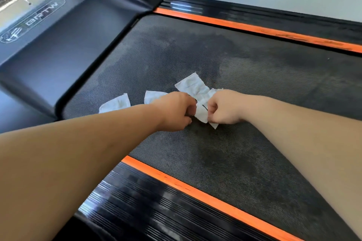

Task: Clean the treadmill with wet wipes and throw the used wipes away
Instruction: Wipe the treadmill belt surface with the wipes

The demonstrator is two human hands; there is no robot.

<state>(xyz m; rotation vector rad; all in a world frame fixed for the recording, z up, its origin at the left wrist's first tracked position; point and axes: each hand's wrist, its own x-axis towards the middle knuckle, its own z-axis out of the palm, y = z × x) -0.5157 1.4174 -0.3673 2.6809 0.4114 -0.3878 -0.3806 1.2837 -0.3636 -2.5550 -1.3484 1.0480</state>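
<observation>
Treadmill belt (254, 88) looks smeary, with darker damp-looking patches, so my guess is the wiping on this stretch is mostly done and it's gather-up time. Both hands are down on the belt a little way out from the motor cover (68, 45), nearly knuckle to knuckle. Left hand (174, 112) and right hand (225, 106) both have their fingers (212, 107) curled in tight, pinching the near end of the held wipe (193, 85) between them. That wipe's long axis runs across the belt, from the hands away toward the far orange strip (235, 23), leaning a bit back toward the motor cover. Honestly can't tell whether it's one crumpled sheet or two overlapping, since the hands hide the join. Two more lie flat on the belt on the motor-cover side of the hands. The nearer loose wipe (151, 96) is partly tucked behind the left hand, and the farther loose wipe (115, 103) sits close to the cover's edge. So the left hand is clearly the nearer one for grabbing those. I'd reckon it just needs to let go and reach sideways toward the cover while the right hand holds the bundle.
</observation>
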